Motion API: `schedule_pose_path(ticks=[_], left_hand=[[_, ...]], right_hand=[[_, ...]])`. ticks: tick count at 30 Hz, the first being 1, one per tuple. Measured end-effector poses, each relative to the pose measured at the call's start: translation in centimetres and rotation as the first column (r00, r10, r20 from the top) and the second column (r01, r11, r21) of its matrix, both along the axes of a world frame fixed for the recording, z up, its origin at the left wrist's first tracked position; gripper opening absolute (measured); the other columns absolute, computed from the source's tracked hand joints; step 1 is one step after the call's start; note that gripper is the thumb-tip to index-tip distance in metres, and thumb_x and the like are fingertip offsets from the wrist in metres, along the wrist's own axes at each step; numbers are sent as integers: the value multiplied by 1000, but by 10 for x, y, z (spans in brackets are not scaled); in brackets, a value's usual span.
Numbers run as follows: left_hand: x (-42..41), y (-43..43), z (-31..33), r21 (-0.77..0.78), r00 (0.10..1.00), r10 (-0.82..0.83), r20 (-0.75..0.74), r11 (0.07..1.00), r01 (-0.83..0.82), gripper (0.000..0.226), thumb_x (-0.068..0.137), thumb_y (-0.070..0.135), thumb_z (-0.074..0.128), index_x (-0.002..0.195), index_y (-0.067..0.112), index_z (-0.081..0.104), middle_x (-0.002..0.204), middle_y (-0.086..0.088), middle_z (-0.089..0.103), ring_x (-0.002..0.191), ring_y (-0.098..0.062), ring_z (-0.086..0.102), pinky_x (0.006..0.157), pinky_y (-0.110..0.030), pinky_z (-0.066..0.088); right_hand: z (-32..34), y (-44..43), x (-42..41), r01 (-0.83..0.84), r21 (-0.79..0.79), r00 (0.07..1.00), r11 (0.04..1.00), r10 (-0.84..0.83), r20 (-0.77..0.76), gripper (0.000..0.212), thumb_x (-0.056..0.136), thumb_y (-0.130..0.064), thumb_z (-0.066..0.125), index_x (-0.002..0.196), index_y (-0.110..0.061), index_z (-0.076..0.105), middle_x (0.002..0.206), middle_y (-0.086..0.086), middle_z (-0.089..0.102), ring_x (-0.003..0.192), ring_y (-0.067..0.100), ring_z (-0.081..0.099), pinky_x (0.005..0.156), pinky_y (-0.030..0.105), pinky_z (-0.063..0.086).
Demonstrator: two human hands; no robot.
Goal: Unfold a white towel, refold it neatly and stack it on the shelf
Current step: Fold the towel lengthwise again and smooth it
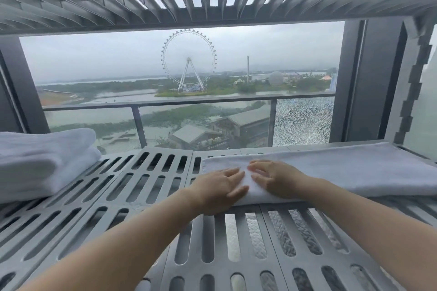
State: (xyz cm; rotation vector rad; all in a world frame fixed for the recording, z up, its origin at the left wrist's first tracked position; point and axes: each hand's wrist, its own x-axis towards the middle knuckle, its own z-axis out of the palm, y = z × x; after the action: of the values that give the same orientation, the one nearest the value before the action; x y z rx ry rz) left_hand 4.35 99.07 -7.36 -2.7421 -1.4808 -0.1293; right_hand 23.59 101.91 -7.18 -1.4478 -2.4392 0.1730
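Both of the person's hands lie flat on a folded white towel [331, 170] that rests on a grey slotted shelf [142, 186]. The left hand [220, 186] lies palm down on the towel's near left corner, fingers spread and relaxed, its heel off the cloth and over the shelf slats. The right hand [274, 179] lies just beside it, fingertips nearly meeting those of the left, fingers slightly curled and pressing on the fabric; neither hand grips anything. The towel stretches away to the right of the right hand, along the back part of the shelf. Well apart to the left of the left hand sits a second folded white towel [45, 160], thicker and rounded. Beyond the hands, a glass railing [189, 104] and a Ferris wheel [188, 59] show through the open back of the shelf.
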Motion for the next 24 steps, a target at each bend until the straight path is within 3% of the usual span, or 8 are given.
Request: schedule_pose_path(ticks=[3,7,9,11,14,18,24], left_hand=[[-1,-5,-3,-39,1000,-11,-21,999,10,61,97,50,15,148,18,8,158,-1,7,144,-12,5,118,-32,5],[-6,-14,-3,-83,999,-27,-30,996,25,64,95,53,15,148,19,6,158,-2,5,144,-13,4,117,-30,2],[-10,-18,0,-116,999,-43,-13,992,41,63,95,54,15,148,21,12,157,0,10,144,-13,9,113,-26,5],[-10,-17,7,-120,997,-50,52,991,56,55,97,49,18,142,19,31,153,-2,28,140,-16,23,112,-27,14],[-2,-4,18,-47,988,10,157,999,-3,44,99,38,25,123,16,54,134,-4,50,123,-21,45,106,-36,33],[14,17,17,10,971,108,214,994,-113,38,100,33,30,126,16,51,136,-3,47,121,-21,47,103,-37,35],[27,40,13,-2,947,246,208,968,-251,38,96,28,40,131,16,44,137,-6,48,122,-23,47,104,-41,37]], right_hand=[[-5,-1,-4,-1,-51,979,999,12,202,49,99,-41,22,146,-29,17,157,-4,10,143,12,8,114,32,4],[-7,-9,-3,-31,-95,978,995,50,203,50,99,-43,20,146,-32,11,157,-7,5,144,12,1,114,34,0],[-3,-11,0,-70,-140,986,988,89,137,50,98,-42,26,146,-30,18,157,-7,11,143,10,6,114,31,2],[4,-11,3,-60,-176,998,983,62,7,48,97,-38,36,143,-27,30,154,-5,23,140,12,19,112,29,11],[15,-5,4,22,-88,990,996,-34,-138,44,93,-29,49,136,-22,42,144,1,42,131,18,39,106,28,26],[16,9,-1,80,19,984,997,-76,-158,42,90,-22,53,131,-16,49,136,4,52,124,19,46,103,26,31],[15,30,-4,51,25,994,998,-48,-100,31,90,-27,51,119,-17,58,126,7,59,114,23,54,99,33,40]])
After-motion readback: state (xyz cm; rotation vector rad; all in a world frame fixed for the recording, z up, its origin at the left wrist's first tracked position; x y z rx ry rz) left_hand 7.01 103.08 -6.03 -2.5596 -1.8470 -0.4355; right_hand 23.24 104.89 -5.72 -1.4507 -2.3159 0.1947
